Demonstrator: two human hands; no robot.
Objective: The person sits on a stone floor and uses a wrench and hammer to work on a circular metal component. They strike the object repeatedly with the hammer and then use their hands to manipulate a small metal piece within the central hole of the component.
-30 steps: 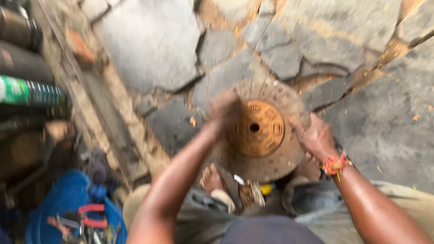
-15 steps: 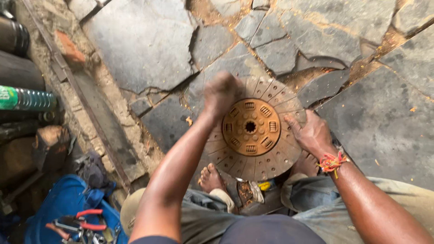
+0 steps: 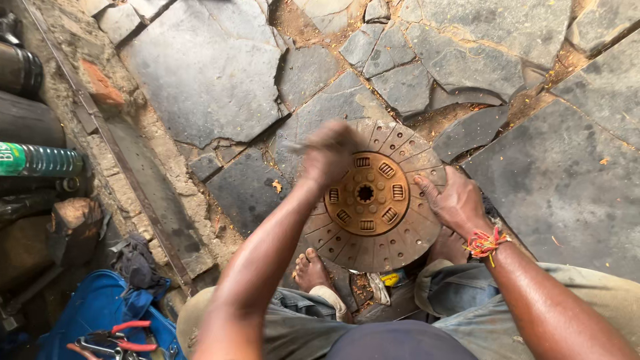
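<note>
With the right hand (image 3: pixel 457 200) lying open and flat on the rusty disc (image 3: pixel 373 197), the blurred left hand (image 3: pixel 330 153), grip unclear, could strike those fingers.

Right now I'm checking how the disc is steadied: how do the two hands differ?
The right hand lies flat and sharp on the rusty clutch disc rim; the left hand is motion-blurred above its upper-left edge. The right wrist wears a red-orange thread; the left is bare. Both are ungloved.
</note>
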